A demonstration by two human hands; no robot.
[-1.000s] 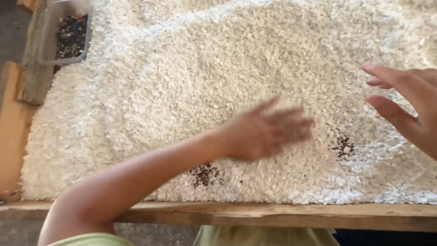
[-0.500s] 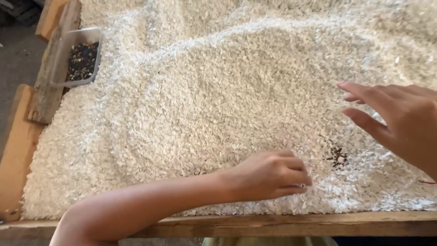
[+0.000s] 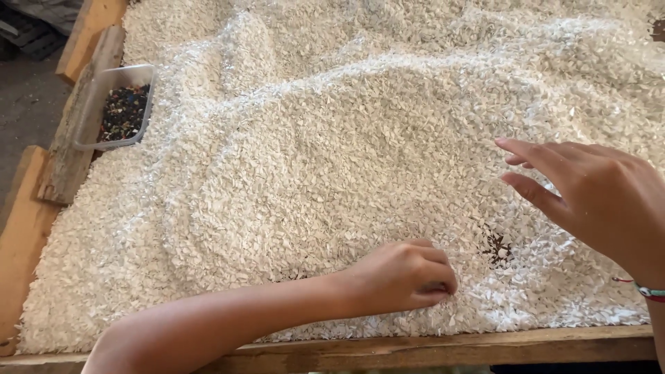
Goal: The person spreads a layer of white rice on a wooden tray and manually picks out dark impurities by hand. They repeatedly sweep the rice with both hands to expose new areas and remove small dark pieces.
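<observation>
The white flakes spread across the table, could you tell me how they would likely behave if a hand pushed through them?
The white flakes look small, thin and loose, so they would probably slide aside easily. The ridges and hollows suggest they hold soft heaps rather than rolling. Under the left hand, curled shut, they would likely slip between the fingers.

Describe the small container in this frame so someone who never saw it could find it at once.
A wide bed of white flakes fills a wooden-framed table. At its far left edge, against a wooden plank, sits a clear rectangular plastic tub. It alone holds dark, mixed-colour bits rather than white flakes.
</observation>
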